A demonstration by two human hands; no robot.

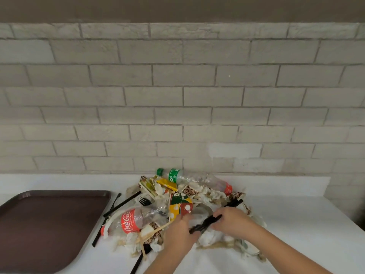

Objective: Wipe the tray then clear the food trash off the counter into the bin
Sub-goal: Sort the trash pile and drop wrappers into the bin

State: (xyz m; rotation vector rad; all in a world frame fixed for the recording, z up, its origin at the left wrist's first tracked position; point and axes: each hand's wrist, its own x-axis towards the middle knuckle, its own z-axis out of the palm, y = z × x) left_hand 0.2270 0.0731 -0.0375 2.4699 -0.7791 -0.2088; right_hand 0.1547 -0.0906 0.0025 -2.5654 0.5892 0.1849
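Observation:
A heap of food trash (189, 206) lies on the white counter (296, 224): crumpled napkins, printed paper cups, a crushed Coca-Cola bottle (132, 221), a green-capped Sprite bottle (177, 176), a black fork (144, 201) and black straws (120, 204). A bare dark brown tray (45, 224) sits to the left of the heap. My right hand (232, 221) is closed around black plastic cutlery (205, 224) at the heap's near side. My left hand (180, 232) rests palm down on the trash beside it, touching the same cutlery; its grip is hidden.
A grey brick wall (177, 95) rises right behind the counter. The counter's right end stops near a wall corner (331, 190). No bin and no cloth are in view.

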